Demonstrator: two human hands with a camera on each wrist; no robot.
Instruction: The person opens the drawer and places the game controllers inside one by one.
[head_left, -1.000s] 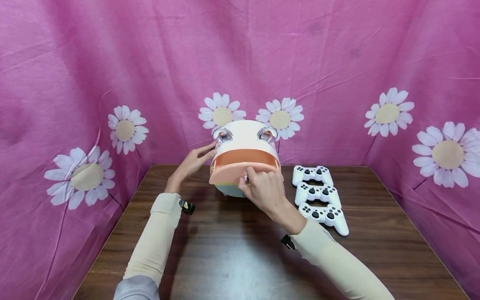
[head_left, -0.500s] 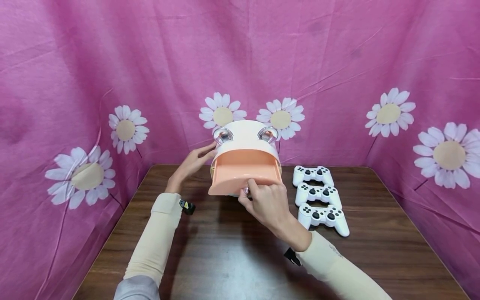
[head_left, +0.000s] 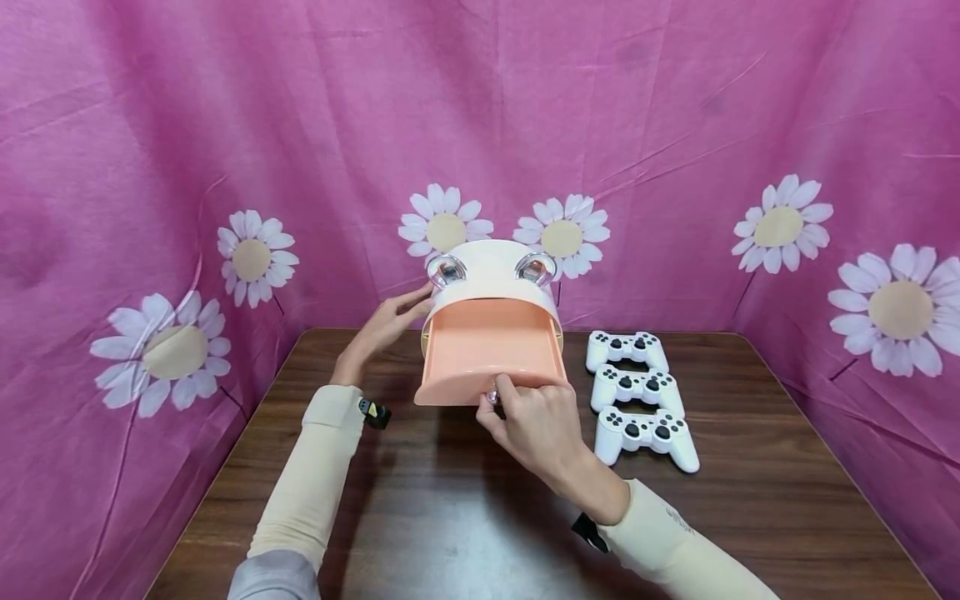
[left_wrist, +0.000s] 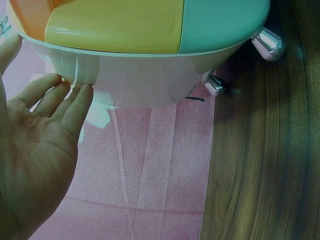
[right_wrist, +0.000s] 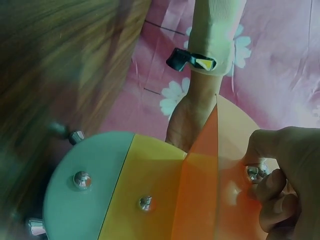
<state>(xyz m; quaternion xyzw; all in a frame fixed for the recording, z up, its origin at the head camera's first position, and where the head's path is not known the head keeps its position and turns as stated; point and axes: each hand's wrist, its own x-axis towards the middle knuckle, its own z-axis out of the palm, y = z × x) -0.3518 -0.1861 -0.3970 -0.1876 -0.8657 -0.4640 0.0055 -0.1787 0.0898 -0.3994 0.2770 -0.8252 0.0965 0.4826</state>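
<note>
A rounded white mini drawer cabinet (head_left: 491, 267) with two shiny eye-like rings on top stands at the table's back middle. Its top orange drawer (head_left: 495, 342) is pulled far out, and its inside looks bare. My right hand (head_left: 540, 421) pinches the silver knob (head_left: 492, 397) on that drawer's front between thumb and curled index finger. Straight fingers of my left hand (left_wrist: 47, 135) rest against the cabinet's white side. Below, the yellow drawer (right_wrist: 145, 187) and green drawer (right_wrist: 85, 195) sit closed, each with its own silver knob.
Three white game controllers (head_left: 637, 385) lie in a column on the wooden table (head_left: 450, 517), right of the cabinet. Silver feet (left_wrist: 269, 45) hold the cabinet up. A pink curtain (head_left: 480, 108) with printed daisies hangs behind and along both sides.
My right hand has drawn the orange drawer out toward me, from partly open to far out, covering the lower front in the head view. The left hand stays put against the cabinet.
</note>
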